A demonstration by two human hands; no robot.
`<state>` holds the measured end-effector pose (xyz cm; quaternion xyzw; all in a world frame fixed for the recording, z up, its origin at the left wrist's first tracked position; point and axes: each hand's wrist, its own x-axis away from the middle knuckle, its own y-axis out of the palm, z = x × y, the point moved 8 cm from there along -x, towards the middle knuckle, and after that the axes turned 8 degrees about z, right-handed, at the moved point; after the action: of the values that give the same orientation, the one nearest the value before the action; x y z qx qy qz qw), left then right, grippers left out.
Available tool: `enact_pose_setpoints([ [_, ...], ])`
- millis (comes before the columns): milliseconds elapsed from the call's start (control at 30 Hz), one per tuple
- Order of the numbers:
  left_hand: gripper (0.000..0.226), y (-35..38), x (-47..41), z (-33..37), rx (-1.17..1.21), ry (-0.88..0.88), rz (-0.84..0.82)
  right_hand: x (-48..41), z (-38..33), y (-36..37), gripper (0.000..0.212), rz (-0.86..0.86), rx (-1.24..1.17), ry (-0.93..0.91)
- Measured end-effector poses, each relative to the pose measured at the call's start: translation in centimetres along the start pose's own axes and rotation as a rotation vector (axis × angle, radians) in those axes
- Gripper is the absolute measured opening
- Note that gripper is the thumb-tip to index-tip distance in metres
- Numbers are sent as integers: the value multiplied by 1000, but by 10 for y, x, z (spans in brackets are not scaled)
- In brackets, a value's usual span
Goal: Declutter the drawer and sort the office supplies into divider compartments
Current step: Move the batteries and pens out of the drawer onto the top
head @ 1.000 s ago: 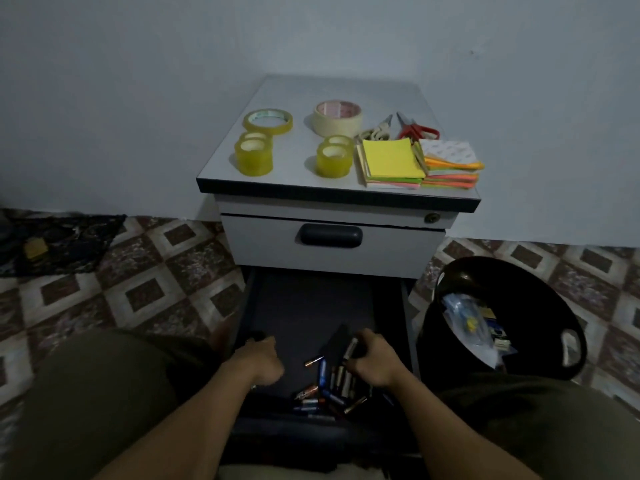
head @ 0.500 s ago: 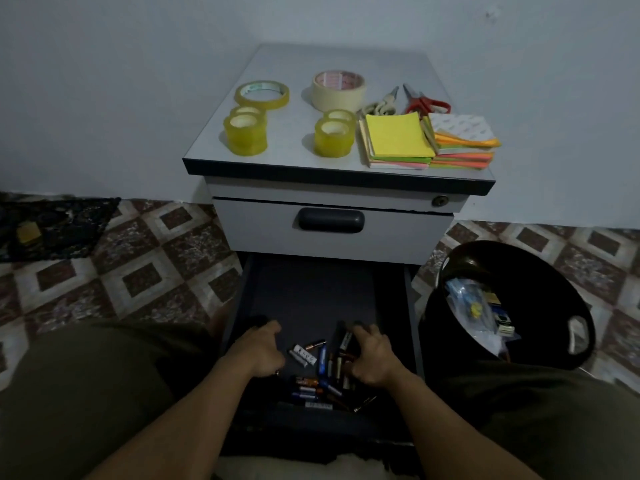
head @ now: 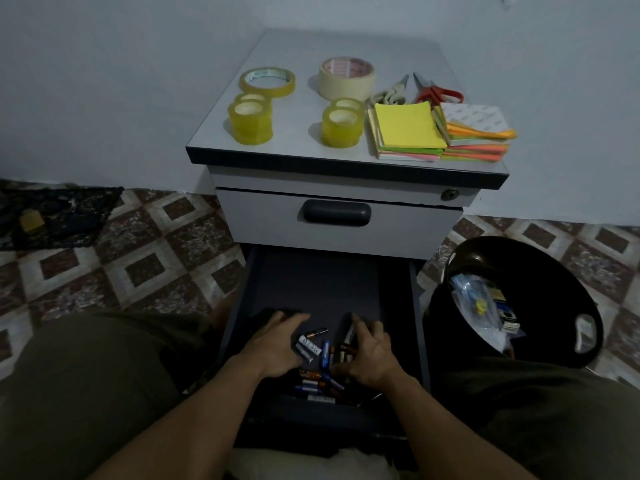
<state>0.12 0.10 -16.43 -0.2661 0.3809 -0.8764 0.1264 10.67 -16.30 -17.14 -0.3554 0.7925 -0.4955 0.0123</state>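
The lower drawer (head: 318,282) of a small grey cabinet is seen pulled out. A loose heap of batteries (head: 313,348) is gathered at its near end, between the two hands. The left hand (head: 273,348) is laid on the drawer bottom just left of the heap, its grip slack, with the fingers fairly straight and spread and nothing enclosed. The right hand (head: 372,358) is set over the right side of the heap with the fingers bent down onto the batteries; whether any battery is held in that grip cannot be told.

Above, the upper drawer is shut, and its dark handle (head: 336,212) is centred on the front. On the cabinet's surface (head: 301,147) other supplies are laid out in groups:

- A flat yellow tape roll (head: 267,82) and a cream masking tape roll (head: 346,77) are placed at the back.
- Two short stacks of yellow tape (head: 250,121) (head: 343,126) are placed in front of them.
- Grey scissors (head: 391,93) and red scissors (head: 436,91) are placed side by side at the right rear.
- Two piles of coloured sticky notes (head: 408,131) (head: 478,133) are set touching each other at the right front.

A black bin (head: 561,271) is stood on the tiled floor (head: 138,254) to the right of the drawer, with clear plastic wrapping (head: 474,303) inside it.
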Motion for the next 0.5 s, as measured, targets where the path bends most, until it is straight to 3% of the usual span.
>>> enact_pose_setpoints([
  [167, 88, 8, -8, 11, 15, 118, 38, -4, -5, -1, 104, 36, 39, -73],
  [300, 71, 13, -12, 19, -19, 208, 72, -8, -8, -1, 92, 49, 10, -111],
  [500, 53, 12, -16, 15, -26, 180, 82, -13, -5, 0, 76, 52, -87, -81],
])
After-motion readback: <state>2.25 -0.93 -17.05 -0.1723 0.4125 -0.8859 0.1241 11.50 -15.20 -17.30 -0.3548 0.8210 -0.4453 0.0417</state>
